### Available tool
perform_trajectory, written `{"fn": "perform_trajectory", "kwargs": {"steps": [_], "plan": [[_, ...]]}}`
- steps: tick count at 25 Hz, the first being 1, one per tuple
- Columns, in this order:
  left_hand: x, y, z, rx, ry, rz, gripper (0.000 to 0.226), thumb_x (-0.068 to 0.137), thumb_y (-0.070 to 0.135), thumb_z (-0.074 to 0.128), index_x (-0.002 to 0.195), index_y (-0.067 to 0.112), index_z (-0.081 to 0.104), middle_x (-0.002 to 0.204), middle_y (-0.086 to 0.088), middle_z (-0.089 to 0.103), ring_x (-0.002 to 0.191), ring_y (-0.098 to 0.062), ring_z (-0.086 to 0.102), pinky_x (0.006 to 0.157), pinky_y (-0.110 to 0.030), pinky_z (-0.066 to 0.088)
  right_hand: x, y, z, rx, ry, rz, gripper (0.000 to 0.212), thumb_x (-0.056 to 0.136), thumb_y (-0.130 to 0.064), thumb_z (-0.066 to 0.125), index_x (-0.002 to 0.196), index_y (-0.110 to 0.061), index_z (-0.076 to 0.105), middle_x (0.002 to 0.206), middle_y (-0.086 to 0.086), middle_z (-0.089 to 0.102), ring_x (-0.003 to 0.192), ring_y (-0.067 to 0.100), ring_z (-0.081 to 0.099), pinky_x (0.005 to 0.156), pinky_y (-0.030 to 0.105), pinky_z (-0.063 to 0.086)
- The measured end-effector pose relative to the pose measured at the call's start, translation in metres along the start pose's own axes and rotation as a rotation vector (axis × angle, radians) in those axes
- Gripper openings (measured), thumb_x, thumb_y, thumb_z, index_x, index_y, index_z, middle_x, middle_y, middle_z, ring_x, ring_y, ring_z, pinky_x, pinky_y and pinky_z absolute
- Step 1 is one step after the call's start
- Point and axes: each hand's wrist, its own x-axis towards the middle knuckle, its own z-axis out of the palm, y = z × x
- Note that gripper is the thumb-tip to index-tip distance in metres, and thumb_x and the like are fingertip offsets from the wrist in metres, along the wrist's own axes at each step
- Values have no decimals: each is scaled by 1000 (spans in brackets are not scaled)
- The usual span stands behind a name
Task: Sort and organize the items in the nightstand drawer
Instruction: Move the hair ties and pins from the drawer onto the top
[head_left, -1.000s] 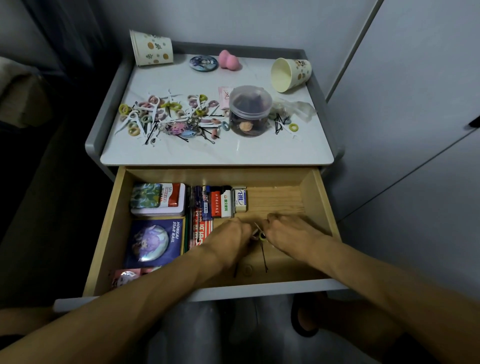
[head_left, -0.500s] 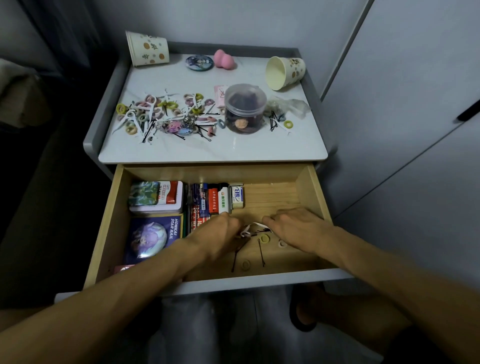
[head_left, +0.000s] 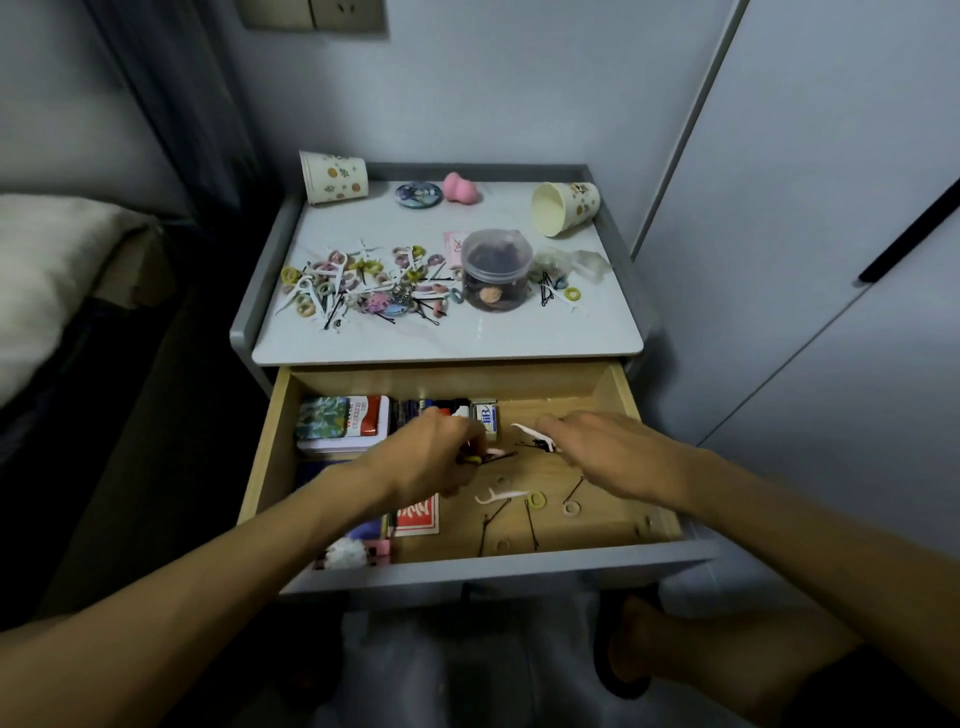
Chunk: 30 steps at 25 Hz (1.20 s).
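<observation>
- Now the two hands have drawn apart. A moment ago they worked close together over the middle of the drawer (head_left: 619, 400); since then they have lifted and separated.
- The left hand (head_left: 431, 457) has its fingers curled round a small bunch (head_left: 483, 456) of pins and ties, over the middle of the drawer.
- The right hand (head_left: 613, 447) hovers nearer the drawer's right wall. A white floss pick (head_left: 535, 435) and some black pins sit at its fingertips, but I cannot tell whether it pinches them.
- To my eye this is the gathering step: loose bits are being picked out for sorting, and the drawer is not yet cleared.
- Loose near the drawer's front edge I count one second floss pick (head_left: 498, 496), three bobby pins (head_left: 531, 525), one yellow ring (head_left: 536, 500) and one pale ring (head_left: 571, 508).
- Toward the drawer's left wall there is one tin (head_left: 343, 423) at the back and one red card pack (head_left: 415, 514) nearer the front. One small white box (head_left: 485, 415) sits at the back edge.
- On the surface (head_left: 441, 338) above are two cups: the left paper cup (head_left: 335, 176) at the far-left corner, and the right paper cup (head_left: 566, 208) on its side at the far-right corner.
- Along the far edge lie one round badge (head_left: 418, 194) and one pink sponge (head_left: 460, 188).
- One clear jar (head_left: 496, 270) stands right of the middle.
- A heap of ties and picks (head_left: 363, 283) toward the left edge is too tangled to count.
</observation>
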Motion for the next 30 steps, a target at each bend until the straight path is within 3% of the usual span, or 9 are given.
{"fn": "perform_trajectory", "kwargs": {"steps": [2,4,7,9,12,17,21,25,30], "plan": [[-6,-3,-22,5,83,-65,11,88,6,65,92,16,63,76,3,65,64,-8,68,56,-14,52,7,-8,-17,25,74,28,26,93,-2,47,110,-19,38,82,-1,48,72,21,48,61,38,40],[-11,-12,-47,-42,209,-178,10,86,8,68,91,16,65,78,1,68,65,-8,68,57,-14,52,23,-22,-36,60,115,40,27,90,0,47,100,-19,32,79,0,46,71,22,48,59,37,37],[-16,-34,-81,-418,416,-384,6,88,-1,66,85,4,63,74,-13,72,58,-17,71,57,-25,58,61,-37,-64,72,153,-6,27,89,2,48,104,-14,33,80,3,46,72,25,46,56,37,32],[-16,-49,-100,-612,531,-473,7,88,-7,62,82,-3,62,75,-23,69,54,-20,70,55,-28,59,89,-41,-81,87,172,-8,32,91,1,46,120,-9,35,84,6,51,73,26,48,56,38,36],[-13,-86,-130,-694,675,-582,8,88,-8,62,80,-9,63,78,-30,67,50,-21,67,51,-25,57,150,-45,-111,103,176,23,30,94,0,43,123,-5,39,97,13,57,73,24,49,57,36,36],[8,-129,-142,-682,731,-677,14,85,-5,67,72,-11,67,72,-28,68,47,-22,66,49,-26,55,230,-50,-146,-111,176,80,31,97,-1,36,128,-2,42,116,19,57,96,31,54,67,35,34],[19,-140,-142,-552,747,-722,12,85,-1,67,76,-10,71,57,-13,66,38,-11,61,40,-18,48,269,-46,-145,-136,187,104,28,97,-1,38,124,-3,45,113,17,57,94,31,54,65,33,33],[21,-147,-138,-360,761,-744,10,84,8,67,81,-1,69,72,-15,70,63,-26,70,63,-38,61,284,-42,-143,-84,282,111,21,96,-3,46,116,-5,49,105,14,57,80,26,46,55,31,27],[20,-138,-132,-192,735,-715,21,80,14,63,99,8,57,92,-17,65,78,-37,66,69,-45,60,270,-46,-143,-124,367,102,33,88,11,46,119,-1,48,116,18,50,96,35,55,65,37,34]]}}
